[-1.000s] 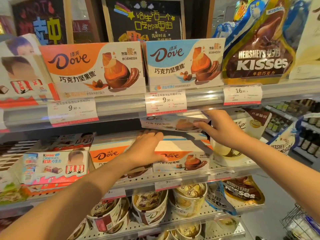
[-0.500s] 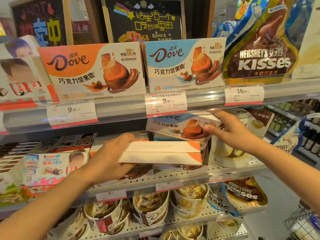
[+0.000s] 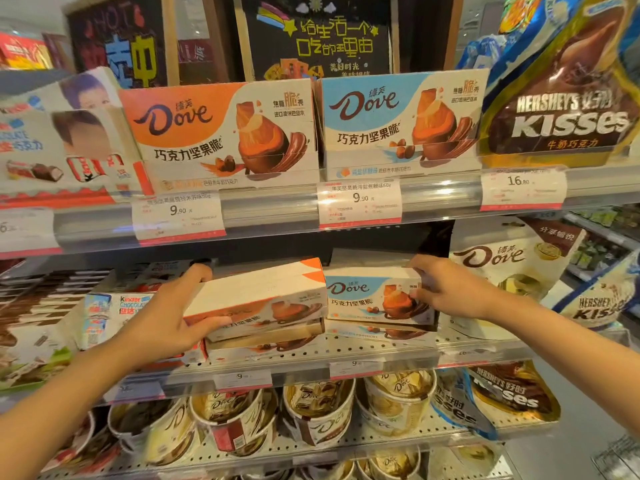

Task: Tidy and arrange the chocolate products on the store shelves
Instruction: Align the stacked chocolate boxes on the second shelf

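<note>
Head view of chocolate shelving. The left hand (image 3: 166, 323) is gripping the left end of an orange Dove box (image 3: 263, 303), fingers curling over its top back edge and thumb pressing its printed front; the box is lying with its long axis running left to right, tilted so that the right end is sitting higher and the plain cream top panel is turning toward the camera, while the printed face is pointing forward and down. It is resting on another orange Dove box (image 3: 266, 344) lying flat on the middle shelf (image 3: 381, 348). The right hand (image 3: 450, 292) is pinching the upper right corner of a blue Dove box (image 3: 374, 299), which is standing with its long axis also left to right and its printed face pointing at the camera, leaning slightly back; its left end is touching the right end of the orange box. A further blue box (image 3: 377, 332) is lying beneath it. Kinder Chocolate boxes (image 3: 104, 313) are sitting just left of the left hand, a white Dove pouch (image 3: 512, 265) just right of the right hand. On the upper shelf, upright orange (image 3: 221, 133) and blue (image 3: 401, 123) Dove display boxes are standing side by side beside a Hershey's Kisses bag (image 3: 568, 109). Dove tubs (image 3: 318, 410) are filling the shelf below
</note>
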{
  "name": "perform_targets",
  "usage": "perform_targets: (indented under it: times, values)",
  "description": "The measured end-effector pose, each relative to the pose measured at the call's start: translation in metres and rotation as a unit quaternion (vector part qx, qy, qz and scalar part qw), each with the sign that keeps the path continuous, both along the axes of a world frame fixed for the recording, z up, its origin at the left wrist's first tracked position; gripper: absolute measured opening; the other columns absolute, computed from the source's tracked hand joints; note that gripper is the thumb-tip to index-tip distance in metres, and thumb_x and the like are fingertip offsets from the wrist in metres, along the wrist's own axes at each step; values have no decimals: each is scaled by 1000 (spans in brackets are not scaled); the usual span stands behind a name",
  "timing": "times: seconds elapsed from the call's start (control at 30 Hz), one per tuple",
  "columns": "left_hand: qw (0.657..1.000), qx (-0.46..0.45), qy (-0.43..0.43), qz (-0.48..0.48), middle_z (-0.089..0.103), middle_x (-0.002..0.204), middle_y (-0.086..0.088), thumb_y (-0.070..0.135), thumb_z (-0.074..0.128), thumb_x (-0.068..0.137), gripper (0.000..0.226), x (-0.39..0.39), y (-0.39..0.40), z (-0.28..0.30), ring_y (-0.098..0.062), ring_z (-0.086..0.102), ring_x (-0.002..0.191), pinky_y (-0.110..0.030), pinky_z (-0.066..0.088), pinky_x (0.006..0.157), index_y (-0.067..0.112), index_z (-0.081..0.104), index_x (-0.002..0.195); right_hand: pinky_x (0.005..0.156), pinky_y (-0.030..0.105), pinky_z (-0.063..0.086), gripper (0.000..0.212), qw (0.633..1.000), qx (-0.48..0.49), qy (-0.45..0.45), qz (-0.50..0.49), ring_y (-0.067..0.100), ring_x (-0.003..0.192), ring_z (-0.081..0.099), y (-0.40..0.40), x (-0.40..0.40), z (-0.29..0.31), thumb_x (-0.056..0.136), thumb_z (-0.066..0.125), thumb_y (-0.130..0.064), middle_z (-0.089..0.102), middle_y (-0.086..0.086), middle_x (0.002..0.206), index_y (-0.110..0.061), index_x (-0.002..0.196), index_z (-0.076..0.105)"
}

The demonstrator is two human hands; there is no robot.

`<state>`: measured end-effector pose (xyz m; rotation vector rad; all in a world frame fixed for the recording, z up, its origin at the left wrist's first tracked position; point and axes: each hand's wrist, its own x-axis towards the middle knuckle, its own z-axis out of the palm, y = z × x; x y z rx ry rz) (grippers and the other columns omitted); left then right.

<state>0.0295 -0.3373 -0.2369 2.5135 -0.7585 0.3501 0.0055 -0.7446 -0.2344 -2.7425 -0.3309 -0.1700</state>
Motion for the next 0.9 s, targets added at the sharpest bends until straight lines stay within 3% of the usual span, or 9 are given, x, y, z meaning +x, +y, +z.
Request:
perform_targets:
  times: [0.07,0.17,0.3,0.43,0.63,0.8,0.9]
  values:
    - [999,-8,35,-7,55,97,12,46,64,69,42,1,-3,-1,-11,59,84,-23,51,56,30,40,100,72,30,50,23,992,-122,-37,-11,18,91,58,2,-2,-3,81,63,-23,56,-1,102,-17,103,55]
    - [998,-7,66,-10,54,96,15,43,65,72,39,3,-6,-1,-11,59,83,-19,49,55,29,39,99,84,30,44,44,968,-207,-142,28,20,106,53,12,-2,-11,81,62,-34,53,0,117,-21,122,51]
    - [995,-4,95,-19,56,100,15,30,69,78,36,5,-6,1,-11,61,88,-23,54,58,29,40,99,104,36,33,61,979,-181,-88,27,22,129,38,27,7,-15,87,56,-45,38,1,143,-29,141,33]
    - [995,-4,99,-25,59,99,12,30,69,77,34,5,1,8,-10,63,86,-27,57,58,29,41,98,102,33,39,49,985,-154,-78,26,21,129,42,27,15,-13,94,50,-32,38,1,147,-31,141,36]
    - [994,62,79,-35,59,97,15,69,55,69,46,13,8,11,-9,62,81,-35,55,58,40,38,100,101,34,41,46,984,-148,-89,47,22,126,46,26,13,-17,93,52,-26,43,1,143,-28,138,43]
    - [988,115,90,-48,55,96,18,66,56,73,44,20,-4,7,-2,56,82,-24,50,63,39,38,101,99,29,40,41,986,-101,-101,81,19,123,50,16,10,-15,90,58,-21,53,-1,134,-24,130,53]
    - [985,173,19,-12,51,101,14,87,35,63,65,23,-2,6,-4,50,91,-25,43,75,38,46,105,97,25,39,41,986,-92,-105,94,17,121,51,14,4,-13,88,60,-21,56,-1,131,-23,129,55]
